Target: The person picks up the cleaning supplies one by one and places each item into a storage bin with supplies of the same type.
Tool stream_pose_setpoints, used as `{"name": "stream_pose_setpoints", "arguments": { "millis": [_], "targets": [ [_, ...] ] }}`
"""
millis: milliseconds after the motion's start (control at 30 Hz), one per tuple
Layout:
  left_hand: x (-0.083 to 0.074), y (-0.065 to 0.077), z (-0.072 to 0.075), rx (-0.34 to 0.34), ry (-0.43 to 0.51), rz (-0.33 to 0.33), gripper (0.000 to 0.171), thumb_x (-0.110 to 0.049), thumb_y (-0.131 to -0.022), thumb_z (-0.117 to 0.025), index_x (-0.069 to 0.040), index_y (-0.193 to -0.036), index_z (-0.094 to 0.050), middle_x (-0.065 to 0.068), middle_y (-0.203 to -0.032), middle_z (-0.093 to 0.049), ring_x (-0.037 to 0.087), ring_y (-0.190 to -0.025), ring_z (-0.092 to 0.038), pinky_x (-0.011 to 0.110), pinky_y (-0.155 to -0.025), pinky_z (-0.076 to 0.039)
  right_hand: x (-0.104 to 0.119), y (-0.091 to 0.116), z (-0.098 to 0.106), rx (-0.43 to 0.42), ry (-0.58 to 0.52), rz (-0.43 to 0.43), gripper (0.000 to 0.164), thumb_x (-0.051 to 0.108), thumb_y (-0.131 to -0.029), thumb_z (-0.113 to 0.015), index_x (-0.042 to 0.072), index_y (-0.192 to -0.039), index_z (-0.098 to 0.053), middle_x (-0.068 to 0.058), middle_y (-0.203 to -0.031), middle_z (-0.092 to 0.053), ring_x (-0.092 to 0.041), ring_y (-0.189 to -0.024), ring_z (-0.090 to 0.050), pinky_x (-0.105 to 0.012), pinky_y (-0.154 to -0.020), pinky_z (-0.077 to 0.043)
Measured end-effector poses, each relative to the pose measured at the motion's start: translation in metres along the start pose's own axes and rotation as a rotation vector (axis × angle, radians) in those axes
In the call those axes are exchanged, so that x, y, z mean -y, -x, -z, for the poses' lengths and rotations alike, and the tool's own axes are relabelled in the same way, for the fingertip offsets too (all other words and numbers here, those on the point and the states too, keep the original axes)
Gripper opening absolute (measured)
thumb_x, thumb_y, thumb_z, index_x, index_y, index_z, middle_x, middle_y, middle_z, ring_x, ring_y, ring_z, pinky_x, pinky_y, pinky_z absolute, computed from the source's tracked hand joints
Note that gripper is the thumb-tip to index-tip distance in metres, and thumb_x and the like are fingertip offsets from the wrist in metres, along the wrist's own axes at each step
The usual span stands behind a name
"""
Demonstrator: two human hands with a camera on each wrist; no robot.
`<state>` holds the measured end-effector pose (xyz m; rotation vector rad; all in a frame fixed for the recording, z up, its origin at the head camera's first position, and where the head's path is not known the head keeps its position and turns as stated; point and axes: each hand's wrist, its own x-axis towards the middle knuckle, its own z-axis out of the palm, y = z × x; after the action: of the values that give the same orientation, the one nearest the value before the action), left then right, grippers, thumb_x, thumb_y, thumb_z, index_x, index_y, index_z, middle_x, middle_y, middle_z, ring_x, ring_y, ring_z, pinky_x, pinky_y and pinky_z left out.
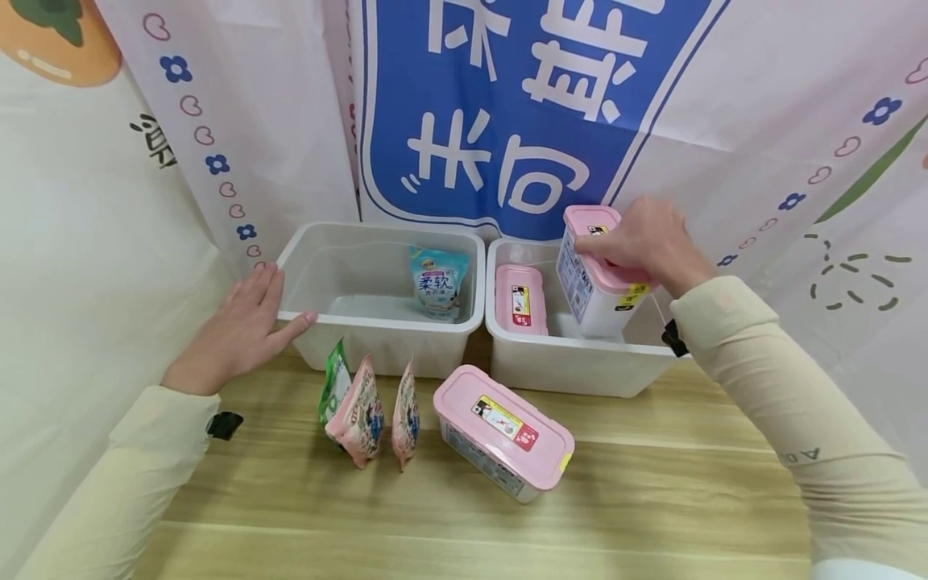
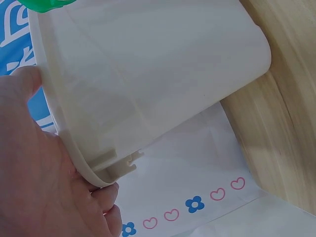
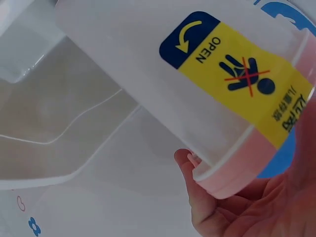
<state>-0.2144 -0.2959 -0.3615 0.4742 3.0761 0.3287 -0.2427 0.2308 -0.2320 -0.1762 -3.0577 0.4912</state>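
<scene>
My right hand (image 1: 645, 246) grips a white plastic box with a pink lid (image 1: 602, 278) from above, by its lid. That box is tilted inside the right bin (image 1: 573, 370), beside another pink-lidded box (image 1: 520, 298). In the right wrist view, a yellow warning sticker (image 3: 242, 79) crosses the held box's end, and fingers curl at the lid edge. My left hand (image 1: 239, 326) rests on the near left corner of the left bin (image 1: 384, 346), fingers extended and thumb spread along the rim (image 2: 54, 113). A blue pouch (image 1: 438, 282) stands in that bin.
On the wooden table (image 1: 652, 499), a third pink-lidded box (image 1: 503, 431) lies before the right bin. Two pink pouches (image 1: 360, 415) and a green pouch (image 1: 335, 387) stand before the left bin. A printed cloth (image 1: 290, 121) hangs close behind both bins.
</scene>
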Motion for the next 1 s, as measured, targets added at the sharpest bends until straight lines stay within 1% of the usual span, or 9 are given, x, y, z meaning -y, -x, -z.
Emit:
{"name": "stream_pose_setpoints", "arguments": {
  "millis": [133, 267, 600, 733, 867, 1000],
  "targets": [
    [0.000, 0.000, 0.000, -0.001, -0.001, -0.002, 0.100, -0.066, -0.108, -0.036, 0.009, -0.164, 0.001, 0.028, -0.174, 0.010, 0.050, -0.163, 0.001, 0.066, -0.133, -0.006, -0.002, -0.001, -0.007, 0.013, -0.021, -0.015, 0.071, 0.066, -0.084, -0.075, 0.003, -0.114, -0.066, -0.020, -0.096, -0.073, -0.029, -0.067, -0.074, -0.027, -0.049, -0.057],
    [-0.001, -0.001, 0.001, 0.003, 0.004, -0.003, 0.100, -0.066, -0.108, -0.035, 0.009, -0.164, 0.002, 0.028, -0.174, 0.010, 0.049, -0.163, 0.003, 0.065, -0.133, -0.004, -0.004, -0.001, -0.014, 0.012, -0.035, -0.018, 0.070, 0.067, -0.084, -0.075, 0.003, -0.112, -0.067, -0.019, -0.094, -0.072, -0.029, -0.067, -0.073, -0.026, -0.049, -0.057],
    [-0.001, 0.000, 0.001, 0.009, 0.004, 0.002, 0.101, -0.066, -0.108, -0.035, 0.010, -0.164, 0.001, 0.030, -0.174, 0.009, 0.049, -0.163, 0.004, 0.064, -0.133, -0.004, -0.008, -0.006, -0.034, 0.020, -0.036, 0.001, 0.066, 0.068, -0.084, -0.073, 0.004, -0.100, -0.070, -0.014, -0.082, -0.072, -0.027, -0.062, -0.070, -0.024, -0.047, -0.051],
    [0.000, 0.000, 0.001, 0.006, 0.004, 0.002, 0.101, -0.066, -0.108, -0.035, 0.010, -0.164, 0.001, 0.030, -0.174, 0.009, 0.049, -0.164, 0.004, 0.064, -0.133, -0.003, -0.010, -0.006, -0.042, 0.013, -0.039, 0.001, 0.063, 0.066, -0.084, -0.074, 0.005, -0.098, -0.071, -0.014, -0.082, -0.072, -0.027, -0.061, -0.069, -0.025, -0.046, -0.050],
    [0.000, 0.000, 0.001, 0.010, 0.002, 0.003, 0.101, -0.066, -0.108, -0.034, 0.010, -0.164, 0.001, 0.029, -0.174, 0.009, 0.048, -0.164, 0.005, 0.064, -0.133, -0.004, -0.012, -0.006, -0.048, 0.015, -0.048, -0.015, 0.059, 0.063, -0.085, -0.074, 0.005, -0.096, -0.070, -0.014, -0.080, -0.071, -0.027, -0.060, -0.069, -0.026, -0.046, -0.050],
    [0.000, 0.000, 0.001, 0.015, -0.003, 0.004, 0.101, -0.067, -0.108, -0.034, 0.009, -0.164, 0.002, 0.028, -0.174, 0.011, 0.048, -0.164, 0.005, 0.064, -0.133, -0.004, -0.012, -0.007, -0.053, 0.046, -0.045, -0.050, 0.055, 0.060, -0.086, -0.073, 0.005, -0.087, -0.070, -0.012, -0.072, -0.068, -0.027, -0.057, -0.066, -0.027, -0.044, -0.046]
  ]
}}
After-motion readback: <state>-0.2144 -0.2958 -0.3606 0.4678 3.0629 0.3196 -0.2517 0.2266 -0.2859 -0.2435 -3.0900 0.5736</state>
